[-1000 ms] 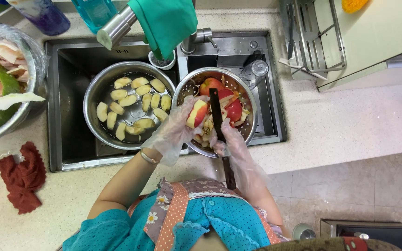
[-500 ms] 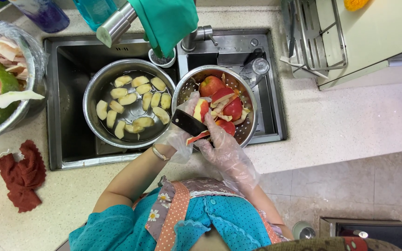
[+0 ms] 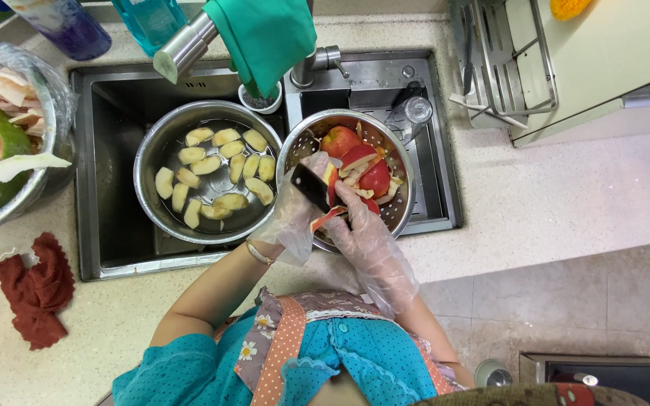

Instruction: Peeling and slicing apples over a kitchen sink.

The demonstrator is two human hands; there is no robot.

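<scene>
Kitchen counter, pale speckled stone [image 3: 566,195], with a steel sink [image 3: 107,150] set into it; seen from above.

Left hand [image 3: 289,218]: in a thin clear glove, closed round an apple piece [image 3: 330,180] held over the colander.
Right hand [image 3: 362,233]: gloved likewise, closed on the handle of a dark-bladed knife [image 3: 310,186], the blade lying against the apple piece.

Apple piece: red skin, pale flesh. Judged light and firm but slick where cut, more so under wet plastic gloves; best gripped on the skin side, fingers kept back from the blade's edge. A red peel strip [image 3: 325,218] hangs below the hands.

Colander [image 3: 404,199]: perforated steel, resting on the sink's right part; holds red apple pieces and peelings.
Steel bowl [image 3: 148,150]: in the left basin, with peeled pale slices [image 3: 212,169] in water.
Faucet [image 3: 186,49]: steel spout with a green cloth [image 3: 265,37] draped over it.

Packages: a clear blue bottle [image 3: 148,19] and a purple-tinted bottle [image 3: 62,26] stand behind the sink at upper left; labels too small to make out. A plastic-lined bowl [image 3: 47,113] of peel scraps sits at far left. Dark red rag [image 3: 35,289] on the counter. Wire dish rack [image 3: 502,64] at upper right.
</scene>
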